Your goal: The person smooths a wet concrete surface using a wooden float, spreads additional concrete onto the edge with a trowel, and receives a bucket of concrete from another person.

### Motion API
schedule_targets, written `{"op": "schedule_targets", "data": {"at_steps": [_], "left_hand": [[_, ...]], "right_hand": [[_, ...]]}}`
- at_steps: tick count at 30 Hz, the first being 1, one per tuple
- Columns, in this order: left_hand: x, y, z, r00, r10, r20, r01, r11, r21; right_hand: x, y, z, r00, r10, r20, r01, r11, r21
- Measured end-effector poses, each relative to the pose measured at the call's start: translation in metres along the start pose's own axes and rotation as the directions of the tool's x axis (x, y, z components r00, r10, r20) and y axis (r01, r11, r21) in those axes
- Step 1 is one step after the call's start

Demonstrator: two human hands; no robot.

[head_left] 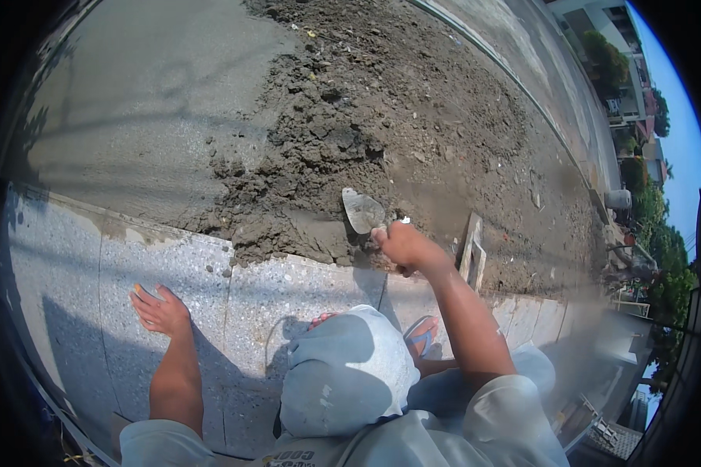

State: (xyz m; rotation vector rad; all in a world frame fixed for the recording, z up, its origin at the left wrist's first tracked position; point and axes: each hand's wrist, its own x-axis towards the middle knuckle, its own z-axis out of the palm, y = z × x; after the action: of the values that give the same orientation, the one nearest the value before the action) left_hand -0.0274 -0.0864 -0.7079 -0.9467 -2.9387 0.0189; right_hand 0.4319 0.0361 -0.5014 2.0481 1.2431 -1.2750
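Observation:
My right hand [409,247] is closed round the handle of a trowel [362,210], whose pale, mortar-smeared blade points away from me. The blade is over the edge of a heap of wet grey mortar [311,187], close to the speckled tiles. Fingers apart and holding nothing, my left hand [161,310] is over the light terrazzo paving [163,265] at the left. I cannot tell whether it touches the surface.
Smoothed grey mortar [148,101] spreads at the far left. Brown soil and rubble [459,140] lie beyond the trowel. A wooden piece with a handle-like bar [472,253] stands right of my right hand. A pale bucket [618,199] sits further right.

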Motion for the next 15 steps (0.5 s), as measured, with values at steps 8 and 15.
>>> {"op": "schedule_targets", "data": {"at_steps": [8,15], "left_hand": [[0.002,-0.001,0.003,0.998,0.035,-0.058,-0.035,0.999,-0.004],[0.0,-0.003,0.004,1.0,0.015,-0.016,-0.015,0.999,0.03]], "right_hand": [[0.027,0.061,0.048,0.998,-0.028,-0.057,0.019,0.986,-0.163],[0.021,0.039,-0.031,0.999,-0.032,0.026,0.036,0.986,-0.164]]}}
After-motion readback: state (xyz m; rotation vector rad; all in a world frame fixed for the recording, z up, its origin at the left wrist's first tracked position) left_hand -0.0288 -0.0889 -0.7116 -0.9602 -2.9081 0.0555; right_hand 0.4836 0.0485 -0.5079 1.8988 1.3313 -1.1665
